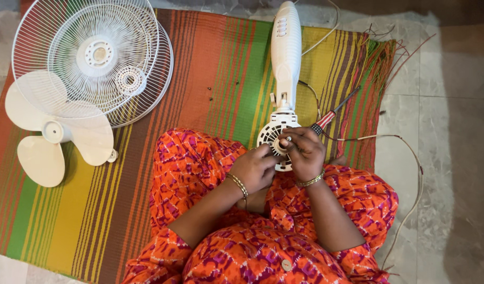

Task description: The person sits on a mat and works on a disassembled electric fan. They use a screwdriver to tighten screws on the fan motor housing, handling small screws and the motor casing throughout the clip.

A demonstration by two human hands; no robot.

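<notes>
Hands at white plastic fan motor housing [274,138], braced on the lap.
Left grip [257,168] steadied its rim; right grip [304,152] pinched the central shaft, red-handled screwdriver [331,115] just beyond.

Two round white wire fan grilles [94,58] overlap at ten o'clock, beside one white three-bladed plastic fan blade [55,131]. One white plastic fan body [285,58] lies at twelve o'clock, one red-handled screwdriver [334,113] at two o'clock.

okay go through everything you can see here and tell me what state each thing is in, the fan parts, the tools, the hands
Fan body: lying flat on the mat, guards and blade off.
Motor housing: bare, both hands at its centre.
Left hand: fingers on the housing.
Right hand: fingertips pinching at the centre shaft.
Wire guards: detached, stacked on the mat.
Fan blade: detached, lying flat.
Screwdriver: lying unheld on the mat.
Cord: loose across the floor.
</notes>
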